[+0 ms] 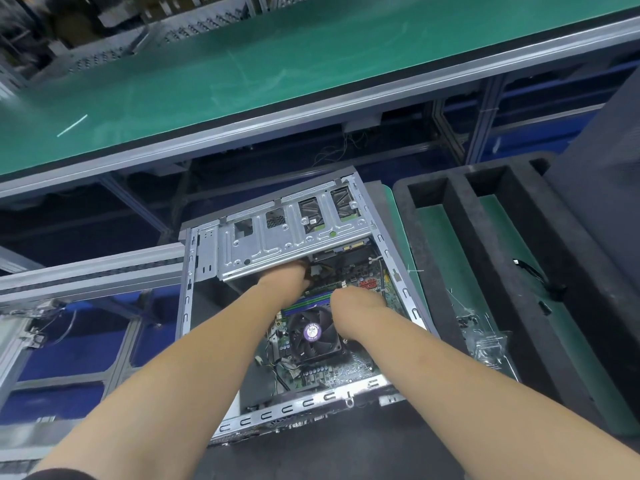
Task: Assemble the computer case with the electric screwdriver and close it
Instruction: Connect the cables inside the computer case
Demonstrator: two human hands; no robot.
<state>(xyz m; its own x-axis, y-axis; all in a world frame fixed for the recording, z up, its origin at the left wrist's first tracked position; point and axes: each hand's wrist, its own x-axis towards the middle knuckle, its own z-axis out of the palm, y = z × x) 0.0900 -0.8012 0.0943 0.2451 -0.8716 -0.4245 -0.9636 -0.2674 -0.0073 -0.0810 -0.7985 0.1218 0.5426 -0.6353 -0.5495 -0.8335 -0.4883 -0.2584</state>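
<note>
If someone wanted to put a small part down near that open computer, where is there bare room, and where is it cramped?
Bare room: the green mat strip between the computer case and the black foam tray's inner wall, above the plastic bags; also the green conveyor surface beyond the metal rail. Crowded: inside the case, where the left hand and right hand reach between drive cage and fan.

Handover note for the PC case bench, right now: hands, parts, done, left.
Left hand: reaching under the drive cage; fingers hidden, grip unclear.
Right hand: inside the case, over the motherboard beside the CPU fan; fingers hidden.
Computer case: lying open, side panel off, no panel in view.
Electric screwdriver: not in view.
Bagged small parts: on the green mat right of the case.
Left: finish inside, drive screws, close case.
</note>
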